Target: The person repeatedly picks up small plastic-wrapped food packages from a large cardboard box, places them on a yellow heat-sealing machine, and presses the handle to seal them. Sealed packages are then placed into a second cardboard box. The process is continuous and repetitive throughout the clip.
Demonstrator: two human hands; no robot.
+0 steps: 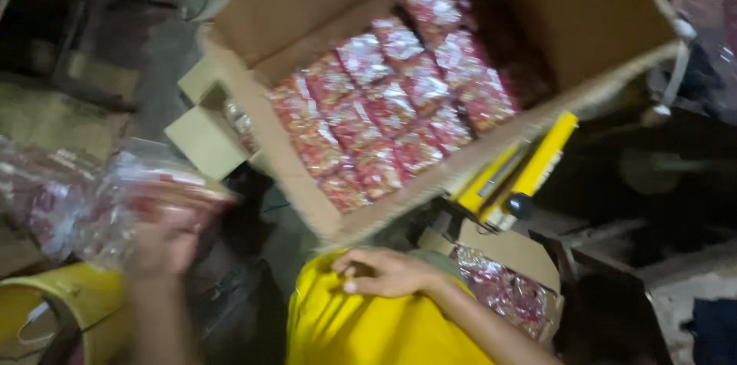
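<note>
Head view only. Left hand [165, 238], motion-blurred, raised at lower left with fingers up against a clear plastic bag [92, 196] holding red-and-silver packets; whether it grips the bag or only presses on it cannot be told. Bag spreads out to the left edge, above a yellow bucket [69, 300] in the lower left corner.

Right hand [380, 271] at bottom centre, resting on yellow cloth [361, 330]. Fingers loosely curled, thumb tucked toward the fingertips, pinching nothing that shows; forearm runs off to the lower right.

Large cardboard box [253, 104] fills upper centre, flaps open, tilted in the frame. Inside, rows of red packets [391, 104] with silvery patches, packed close and touching one another, covering the floor of the box. Far right end of the box in shadow.

Small carton [203, 138] just beside the box's left wall. Yellow tool [514, 169] with a black knob below the box's right edge. Another open carton [507, 257] of shiny packets near the right forearm.
</note>
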